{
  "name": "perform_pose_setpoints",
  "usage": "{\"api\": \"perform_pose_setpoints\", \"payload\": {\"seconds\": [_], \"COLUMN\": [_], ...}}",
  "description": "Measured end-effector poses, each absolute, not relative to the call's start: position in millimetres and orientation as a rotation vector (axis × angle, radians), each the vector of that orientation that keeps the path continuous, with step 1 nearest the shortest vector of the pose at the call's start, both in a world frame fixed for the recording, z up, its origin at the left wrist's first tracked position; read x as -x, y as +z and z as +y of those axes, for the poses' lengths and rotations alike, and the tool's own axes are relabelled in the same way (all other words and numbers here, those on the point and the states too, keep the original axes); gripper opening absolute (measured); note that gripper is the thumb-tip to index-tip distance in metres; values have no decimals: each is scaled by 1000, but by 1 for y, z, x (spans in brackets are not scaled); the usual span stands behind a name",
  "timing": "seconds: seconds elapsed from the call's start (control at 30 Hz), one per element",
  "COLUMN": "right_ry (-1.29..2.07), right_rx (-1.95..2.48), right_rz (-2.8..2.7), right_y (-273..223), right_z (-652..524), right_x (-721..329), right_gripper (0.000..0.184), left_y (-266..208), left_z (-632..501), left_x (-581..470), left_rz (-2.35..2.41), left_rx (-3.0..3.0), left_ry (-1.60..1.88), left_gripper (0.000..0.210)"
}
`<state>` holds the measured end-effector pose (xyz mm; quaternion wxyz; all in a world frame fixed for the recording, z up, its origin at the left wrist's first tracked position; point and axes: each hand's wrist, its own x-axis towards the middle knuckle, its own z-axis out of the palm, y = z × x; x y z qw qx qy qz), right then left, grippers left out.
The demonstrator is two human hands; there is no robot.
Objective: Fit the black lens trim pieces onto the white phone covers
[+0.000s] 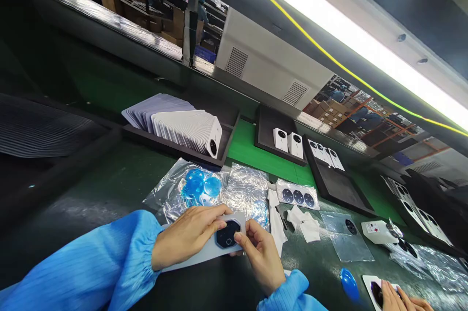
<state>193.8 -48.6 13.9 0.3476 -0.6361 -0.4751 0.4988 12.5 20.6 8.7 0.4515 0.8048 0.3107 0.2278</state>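
Two fanned stacks of panels [186, 128] are set in a blk tray [225, 131], far L, w/ clear bags [244, 182] & blue discs [195, 182] laid in front. One pale panel [204, 255] w/ blk plate [227, 235] is held low ctr., clamped betw. thumb & fingers of L hand [186, 235], its R end pinched by R hand [261, 255], thumb on plate edge. Farther R, wht cloths [310, 228] & btl. [376, 232] are laid on bench [310, 262], a 2nd panel [367, 282] being touched by co-worker's hand [393, 299].

Behind the flat grey panel [209, 251] lies crinkled clear plastic sheeting [246, 182]; beyond it, fanned white rectangular panels [186, 128] stand in a rectangular black tray [227, 135]; rumpled thin white cloths [310, 229] lie right.
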Motion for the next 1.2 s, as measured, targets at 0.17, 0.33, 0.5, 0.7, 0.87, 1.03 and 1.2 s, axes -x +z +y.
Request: {"api": "perform_pose_setpoints", "payload": {"seconds": [0.17, 0.33, 0.5, 0.7, 0.87, 1.03, 1.2], "right_ry": [1267, 1183, 1083, 964, 1004, 1107, 1277], "right_rx": [1634, 1620, 1683, 1706, 1663, 1567, 1461], "right_rz": [-1282, -1430, -1524, -1540, -1521, -1397, -1256], "right_y": [21, 28, 26, 23, 29, 25, 18], "right_z": [-37, -25, -26, -23, -14, -16, -26], "right_x": [-194, -201, -200, -191, -193, -193, -187], "right_gripper": [60, 58, 49, 44, 50, 50, 54], "left_y": [11, 11, 6, 6, 18, 16, 18], "left_z": [27, 26, 20, 14, 31, 43, 43], "left_x": [-13, -14, -14, -14, -16, -19, -18], "left_rz": [836, 833, 806, 868, 786, 807, 791], "left_rx": [-1912, -1916, -1945, -1941, -1781, -1591, -1490], "left_ry": [527, 560, 557, 533, 514, 637, 682], "left_gripper": [30, 31, 32, 29, 28, 34, 38]}}
